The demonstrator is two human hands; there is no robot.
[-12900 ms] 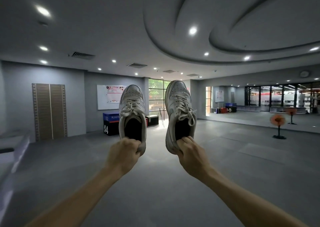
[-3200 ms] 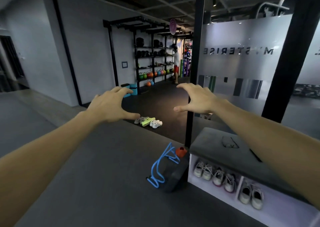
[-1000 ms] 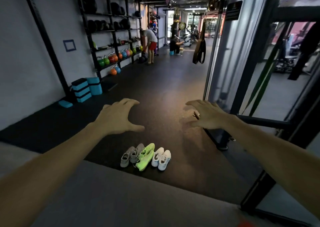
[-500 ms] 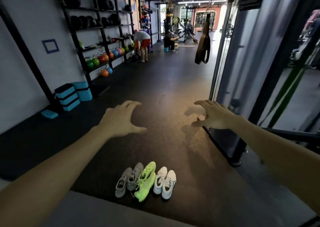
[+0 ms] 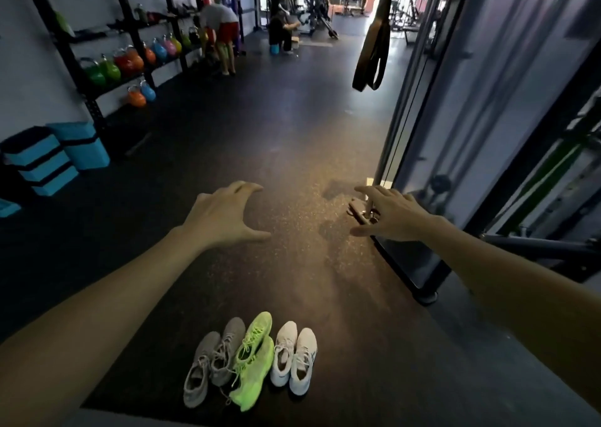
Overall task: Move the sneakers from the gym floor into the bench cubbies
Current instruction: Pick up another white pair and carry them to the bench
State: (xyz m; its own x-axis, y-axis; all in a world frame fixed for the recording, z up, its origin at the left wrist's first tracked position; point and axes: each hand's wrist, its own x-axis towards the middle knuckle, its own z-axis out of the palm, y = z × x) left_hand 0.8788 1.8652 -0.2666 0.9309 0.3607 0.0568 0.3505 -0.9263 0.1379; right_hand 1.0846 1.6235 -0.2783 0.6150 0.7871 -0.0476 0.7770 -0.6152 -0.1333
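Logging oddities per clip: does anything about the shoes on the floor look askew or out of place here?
Slightly. The neon green pair sits untidily: the near shoe angles across its mate, laces trailing. The grey pair and white pair lie side by side. Both hands, left and right, hover open, holding nothing.

Dark rubber floor (image 5: 283,153) — kettlebell rack (image 5: 130,59) against the left wall, glass partition (image 5: 487,78) at right.

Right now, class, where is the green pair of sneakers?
The green pair lies on the dark floor low in the head view, middle of the row, between the grey pair on its left and the white pair on its right.
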